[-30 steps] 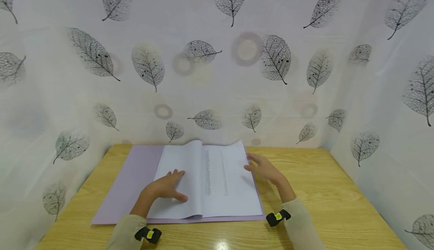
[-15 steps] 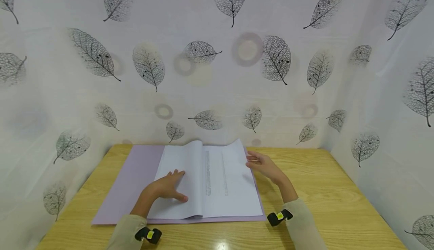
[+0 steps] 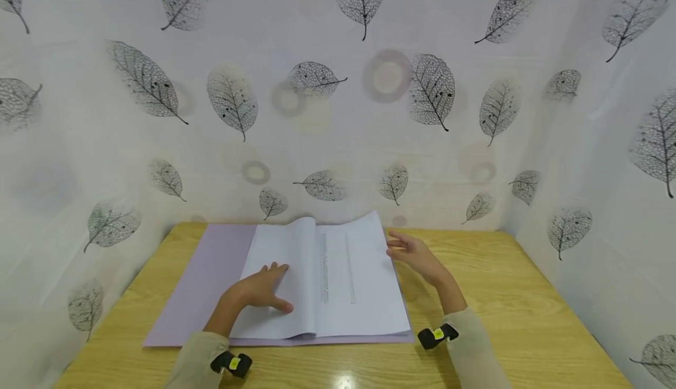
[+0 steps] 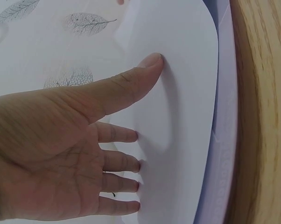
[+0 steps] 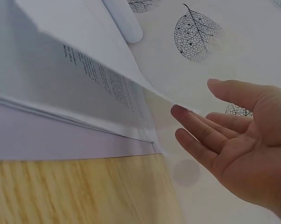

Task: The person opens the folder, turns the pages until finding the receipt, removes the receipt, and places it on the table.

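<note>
A booklet with a light purple cover (image 3: 206,283) lies open on the table in the head view. Its turned white pages (image 3: 277,239) curve up near the middle. My left hand (image 3: 259,289) rests on them, thumb and fingers spread; the left wrist view has the thumb (image 4: 126,86) and fingertips on the white paper. At the far right corner, my right hand (image 3: 422,263) is beside a lifted printed page (image 3: 364,277). In the right wrist view the page's corner lies on the fingers (image 5: 206,130), and the thumb stands apart above. Another page with print (image 5: 103,79) shows underneath.
The wooden table (image 3: 491,313) extends on both sides of the booklet and in front of it. A whitish curtain (image 3: 327,142) with a leaf pattern hangs behind and along both sides. Each sleeve has a black wrist device (image 3: 437,336) on it.
My right hand has moved slightly up and to the right, and the far right corner of the page has risen. The left hand has stayed in place.
</note>
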Motion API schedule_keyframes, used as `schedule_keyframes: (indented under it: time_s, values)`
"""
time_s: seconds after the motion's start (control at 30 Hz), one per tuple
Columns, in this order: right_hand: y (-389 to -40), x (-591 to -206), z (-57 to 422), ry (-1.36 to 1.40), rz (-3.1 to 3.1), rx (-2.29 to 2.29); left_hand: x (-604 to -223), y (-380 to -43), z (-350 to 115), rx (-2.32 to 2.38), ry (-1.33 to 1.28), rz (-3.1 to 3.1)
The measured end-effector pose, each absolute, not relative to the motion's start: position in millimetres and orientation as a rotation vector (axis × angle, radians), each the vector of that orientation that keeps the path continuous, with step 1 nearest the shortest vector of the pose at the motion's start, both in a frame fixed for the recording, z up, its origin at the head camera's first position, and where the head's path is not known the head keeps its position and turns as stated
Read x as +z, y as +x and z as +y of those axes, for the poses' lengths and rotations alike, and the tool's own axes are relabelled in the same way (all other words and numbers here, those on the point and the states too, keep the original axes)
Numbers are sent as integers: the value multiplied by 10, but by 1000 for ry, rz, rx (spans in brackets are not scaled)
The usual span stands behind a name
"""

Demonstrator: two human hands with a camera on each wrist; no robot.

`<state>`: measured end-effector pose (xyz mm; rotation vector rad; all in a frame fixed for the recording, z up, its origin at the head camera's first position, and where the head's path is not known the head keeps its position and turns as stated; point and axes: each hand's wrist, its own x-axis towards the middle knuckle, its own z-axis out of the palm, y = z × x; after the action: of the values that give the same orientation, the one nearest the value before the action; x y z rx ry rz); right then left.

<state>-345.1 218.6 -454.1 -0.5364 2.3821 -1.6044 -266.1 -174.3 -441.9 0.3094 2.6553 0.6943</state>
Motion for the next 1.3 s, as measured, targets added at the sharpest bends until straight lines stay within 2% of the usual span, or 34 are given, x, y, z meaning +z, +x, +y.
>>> schedule_keyframes:
  time_s: [0.37, 1.3]
  values:
    - [-3454, -4509, 2209, -661, 2262, -1678, -4418, -2673, -1756, 694, 319, 2652]
    - [-3418, -4548, 1991, -716, 2231, -1612, -4412, -2648, -1734, 688, 316, 2660]
